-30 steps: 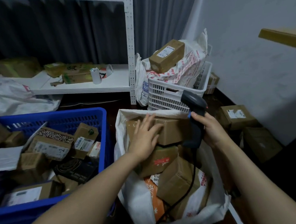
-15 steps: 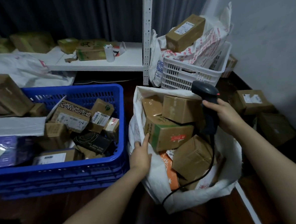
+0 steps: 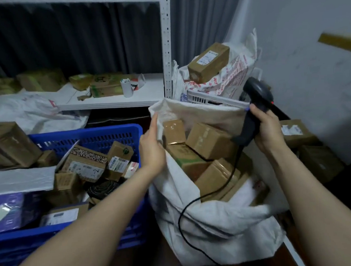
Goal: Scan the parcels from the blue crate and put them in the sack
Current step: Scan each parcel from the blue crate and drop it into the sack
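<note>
Head view: left hand (image 3: 152, 152) grips the soft sack (image 3: 206, 219) by its limp rim, right hand (image 3: 268, 130) clenches the scanner (image 3: 255, 105); boxes (image 3: 210, 141) look light, stiff, best held across flat sides.

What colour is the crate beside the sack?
Blue crate, clearest in the head view.

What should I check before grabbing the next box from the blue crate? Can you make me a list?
1. Left hand free to grab: not ok, it grips the sack rim.
2. Scanner in right hand: ok.
3. Sack mouth open: ok.
4. Room left in sack: not ok, boxes reach nearly to the rim.
5. Parcels left in blue crate: ok, many remain.
6. Scanner cable clear: not ok, it drapes across the sack.
</note>
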